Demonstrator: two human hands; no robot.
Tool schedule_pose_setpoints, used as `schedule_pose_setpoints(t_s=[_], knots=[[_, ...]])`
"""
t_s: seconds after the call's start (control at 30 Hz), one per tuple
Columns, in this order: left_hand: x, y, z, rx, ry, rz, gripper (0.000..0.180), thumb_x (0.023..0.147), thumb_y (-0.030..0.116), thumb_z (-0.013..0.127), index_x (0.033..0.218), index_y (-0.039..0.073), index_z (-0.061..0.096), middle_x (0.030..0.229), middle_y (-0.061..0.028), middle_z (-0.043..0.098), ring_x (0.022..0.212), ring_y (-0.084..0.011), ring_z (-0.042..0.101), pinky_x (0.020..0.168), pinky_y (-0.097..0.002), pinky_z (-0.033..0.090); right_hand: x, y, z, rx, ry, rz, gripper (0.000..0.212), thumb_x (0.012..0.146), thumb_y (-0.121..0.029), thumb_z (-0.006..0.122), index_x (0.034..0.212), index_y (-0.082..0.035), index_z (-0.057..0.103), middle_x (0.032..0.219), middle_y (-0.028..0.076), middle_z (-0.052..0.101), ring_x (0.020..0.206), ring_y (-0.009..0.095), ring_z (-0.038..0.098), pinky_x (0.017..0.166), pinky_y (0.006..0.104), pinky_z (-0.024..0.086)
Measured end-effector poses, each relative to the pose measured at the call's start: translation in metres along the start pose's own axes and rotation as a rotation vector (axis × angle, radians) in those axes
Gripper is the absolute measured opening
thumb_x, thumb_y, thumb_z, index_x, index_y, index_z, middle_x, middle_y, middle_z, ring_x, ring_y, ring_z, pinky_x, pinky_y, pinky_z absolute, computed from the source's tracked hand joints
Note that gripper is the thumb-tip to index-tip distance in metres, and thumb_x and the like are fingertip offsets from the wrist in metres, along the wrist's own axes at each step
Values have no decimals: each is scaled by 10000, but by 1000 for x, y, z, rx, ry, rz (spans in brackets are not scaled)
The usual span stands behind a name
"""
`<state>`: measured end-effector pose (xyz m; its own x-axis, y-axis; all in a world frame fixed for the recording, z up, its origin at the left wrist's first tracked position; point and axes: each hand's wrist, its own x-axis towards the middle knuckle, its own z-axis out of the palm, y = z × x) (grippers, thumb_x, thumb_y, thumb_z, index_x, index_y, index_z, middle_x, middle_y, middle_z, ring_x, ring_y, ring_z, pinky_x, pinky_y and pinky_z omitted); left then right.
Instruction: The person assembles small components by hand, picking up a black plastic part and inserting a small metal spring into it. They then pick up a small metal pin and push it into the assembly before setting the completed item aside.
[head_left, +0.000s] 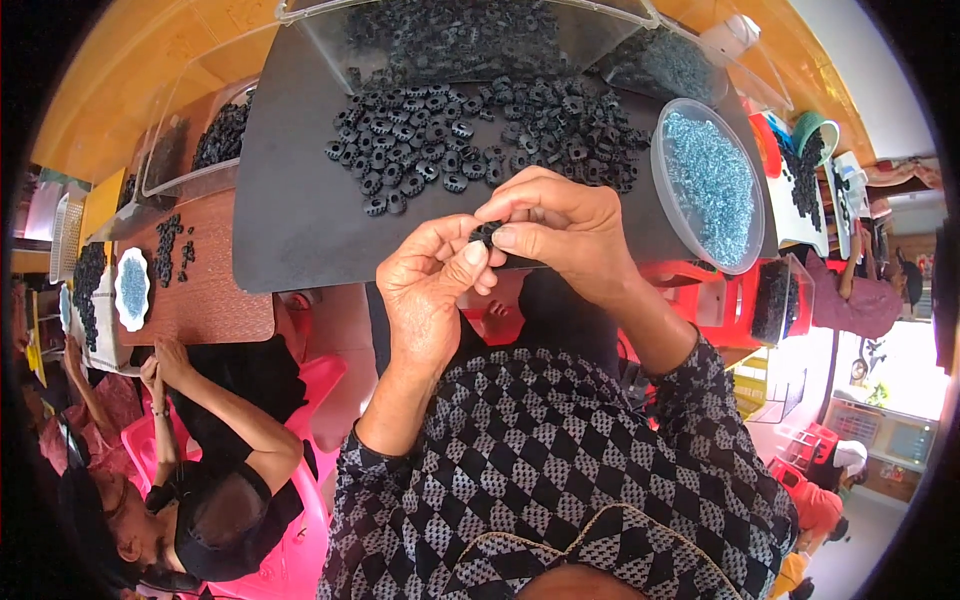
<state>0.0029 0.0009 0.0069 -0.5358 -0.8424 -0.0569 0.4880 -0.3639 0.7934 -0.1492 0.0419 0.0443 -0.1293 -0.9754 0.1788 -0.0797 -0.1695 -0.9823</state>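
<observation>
Just over the near edge of the dark table [290, 180], my two hands meet around one small black plastic part [486, 232]. My left hand [428, 285] pinches it between thumb and fingers. From the other side, the thumb and fingertips of my right hand [565, 225] press against the same part; some of those fingers are hidden. Beyond my hands lies a spread of black oval plastic parts [420, 140] with toothed edges. To the right stands a round clear tub [762, 215] filled with small light-blue translucent pieces [708, 180].
A large clear bin [320, 45] of black parts stands at the far side. Left, a co-worker [225, 500] sits on a pink chair [325, 400] at a brown table [215, 310] with a white dish [122, 310] of blue pieces. Red stools [690, 300] stand at right.
</observation>
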Motion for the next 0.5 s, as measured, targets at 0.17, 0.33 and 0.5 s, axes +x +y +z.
schedule_pose_setpoints(t_s=[0.17, 0.33, 0.5], knots=[[0, 1, 2, 9, 12, -8, 193, 862, 51, 627, 1027, -48, 613, 784, -87, 658, 619, -88, 574, 556, -191, 460, -6, -6, 0, -67, 37, -46, 163, 782, 46, 646, 938, 19, 681, 950, 80, 604, 800, 108, 594, 697, 220, 477], [-5, 2, 1, 83, 32, 3, 185, 857, 63, 639, 1003, -51, 628, 747, -83, 647, 592, -88, 569, 528, -184, 447, -6, -4, 2, -402, 23, -202, 167, 743, 8, 680, 903, -28, 706, 859, 45, 618, 819, 131, 586, 698, 246, 466], [-7, 1, 2, 11, 11, 38, 168, 822, 26, 657, 961, -68, 643, 716, -96, 646, 560, -100, 563, 523, -195, 447, -15, -9, 3, -494, 24, -276, 173, 771, -9, 654, 937, -38, 695, 862, 49, 620, 845, 167, 583, 732, 277, 465]])
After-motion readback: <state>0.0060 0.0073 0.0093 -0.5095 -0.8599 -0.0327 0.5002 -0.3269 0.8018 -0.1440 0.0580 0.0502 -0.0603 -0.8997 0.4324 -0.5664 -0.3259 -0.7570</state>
